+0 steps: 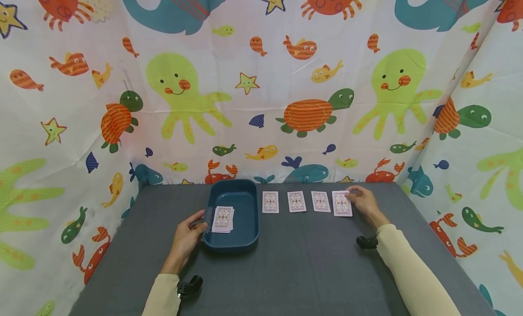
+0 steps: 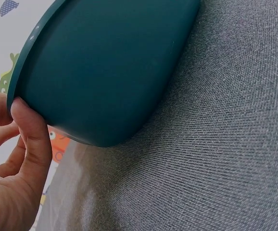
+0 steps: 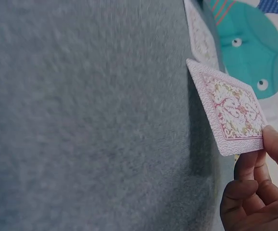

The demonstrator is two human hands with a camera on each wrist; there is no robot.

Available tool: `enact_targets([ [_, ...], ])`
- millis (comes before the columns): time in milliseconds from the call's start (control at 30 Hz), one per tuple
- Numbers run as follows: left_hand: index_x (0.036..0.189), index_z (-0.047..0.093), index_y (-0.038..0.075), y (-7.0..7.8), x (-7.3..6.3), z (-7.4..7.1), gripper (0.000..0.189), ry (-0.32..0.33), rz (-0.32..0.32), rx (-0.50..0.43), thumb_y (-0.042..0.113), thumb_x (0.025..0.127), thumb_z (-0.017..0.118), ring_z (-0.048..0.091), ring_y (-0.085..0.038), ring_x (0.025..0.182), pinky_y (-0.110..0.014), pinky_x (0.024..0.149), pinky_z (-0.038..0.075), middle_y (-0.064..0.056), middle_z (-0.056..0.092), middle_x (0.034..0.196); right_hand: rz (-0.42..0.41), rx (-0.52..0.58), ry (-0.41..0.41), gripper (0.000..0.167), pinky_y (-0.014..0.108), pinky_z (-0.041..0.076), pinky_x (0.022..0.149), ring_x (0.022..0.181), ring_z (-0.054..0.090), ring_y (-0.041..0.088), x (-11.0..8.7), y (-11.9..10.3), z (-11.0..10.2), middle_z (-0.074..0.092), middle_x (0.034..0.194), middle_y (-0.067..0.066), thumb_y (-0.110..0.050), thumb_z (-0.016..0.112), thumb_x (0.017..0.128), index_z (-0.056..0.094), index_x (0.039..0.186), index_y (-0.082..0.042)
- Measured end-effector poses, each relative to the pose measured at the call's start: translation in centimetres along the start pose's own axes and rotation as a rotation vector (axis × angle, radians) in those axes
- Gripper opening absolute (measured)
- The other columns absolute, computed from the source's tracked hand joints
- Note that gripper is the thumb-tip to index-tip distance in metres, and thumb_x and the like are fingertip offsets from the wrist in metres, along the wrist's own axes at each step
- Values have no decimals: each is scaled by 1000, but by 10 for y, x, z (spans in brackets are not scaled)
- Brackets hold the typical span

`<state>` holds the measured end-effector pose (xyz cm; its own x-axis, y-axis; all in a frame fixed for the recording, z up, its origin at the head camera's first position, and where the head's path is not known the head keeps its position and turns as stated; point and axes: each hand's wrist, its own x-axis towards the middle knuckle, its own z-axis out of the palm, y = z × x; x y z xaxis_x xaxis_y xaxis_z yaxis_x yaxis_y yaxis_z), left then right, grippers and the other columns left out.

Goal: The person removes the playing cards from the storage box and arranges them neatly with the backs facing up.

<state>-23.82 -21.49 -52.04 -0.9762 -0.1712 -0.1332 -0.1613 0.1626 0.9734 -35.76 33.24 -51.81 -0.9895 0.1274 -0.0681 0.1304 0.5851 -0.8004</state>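
My left hand [image 1: 185, 239] grips the left rim of a dark teal plastic tray [image 1: 246, 220]. In the left wrist view, the thumb presses the outer side of the tray [image 2: 100, 72] just under its lip, with the fingers at the rim. Inside the tray lies a small stack of playing cards [image 1: 222, 218], backs up. With thumb and fingers, my right hand [image 1: 365, 202] pinches the right edge of a playing card [image 1: 342, 204]. That card [image 3: 235, 108] is tilted, its patterned back showing and a shadow under it in the right wrist view.
Left of the held card, three playing cards [image 1: 270, 202] lie face down in a row on the grey cloth-covered table [image 1: 302, 261]. A curtain [image 1: 245, 111] printed with sea animals hangs behind the table and along its sides. Each wrist wears a black camera [image 1: 190, 286].
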Motion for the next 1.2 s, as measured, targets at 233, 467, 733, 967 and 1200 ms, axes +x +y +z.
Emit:
enact_targets([
  [233,143,51,13,0,-1,-1,47,2,0,7,8,96,58,57,-16,94,-26,63,49,-14,50,140,18,-63,11,33,34,40,77,99,52,30,13,5,3,60,118,23,-22,58,98,58,126,-4],
  [467,142,52,16,-1,-1,0,46,9,-13,20,10,96,58,57,-24,101,-28,67,50,-11,51,139,33,-97,43,31,32,40,72,94,52,28,25,12,4,60,109,19,-21,62,96,60,121,-4],
  [733,142,52,16,-2,0,0,46,8,-7,22,10,97,58,56,-23,101,-28,68,50,-10,51,140,61,-137,46,34,36,40,77,97,51,31,32,12,8,59,110,20,-24,63,94,62,122,-3],
  [967,142,51,16,-2,0,0,47,4,1,27,10,97,58,57,-23,102,-28,68,50,-11,50,140,58,-140,58,42,36,38,74,95,50,30,31,16,5,59,110,20,-25,65,94,59,128,-3],
  [1200,142,52,14,-2,-1,0,46,5,7,21,10,96,59,58,-19,100,-28,67,49,-12,51,139,36,-97,68,51,31,40,72,93,54,26,23,13,0,60,111,18,-35,64,94,55,134,-4],
])
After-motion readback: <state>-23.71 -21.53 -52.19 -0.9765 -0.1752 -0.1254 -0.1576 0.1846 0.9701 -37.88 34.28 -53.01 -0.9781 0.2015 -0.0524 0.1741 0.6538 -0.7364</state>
